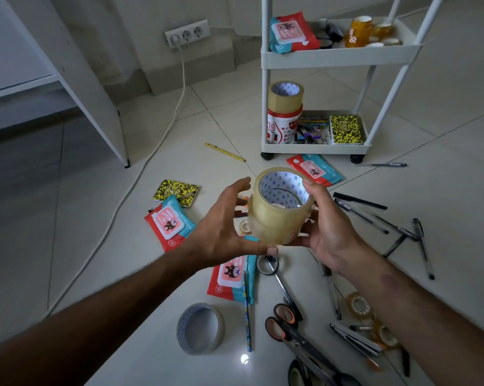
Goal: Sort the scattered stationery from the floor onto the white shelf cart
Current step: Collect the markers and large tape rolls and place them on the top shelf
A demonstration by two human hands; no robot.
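Observation:
A stack of clear packing tape rolls (277,215) is held up above the floor between both hands. My right hand (328,232) cups it from the right and below. My left hand (224,232) touches it on the left with thumb under the base and fingers spread. The white shelf cart (338,54) stands ahead at the upper right; its middle tray holds a wipes pack (292,32) and amber tape rolls (360,32), its bottom tray a tape roll on a red-white tub (285,112), pens and a yellow-black notebook (346,129).
Scattered on the tiled floor: wipes packs (169,221), a yellow-black notebook (176,192), a grey tape roll (200,328), orange-handled scissors (293,335), several black pens (396,227), pencils (225,152), small tape rolls (359,303). A white cable (140,168) runs from a wall socket. A white cabinet stands at left.

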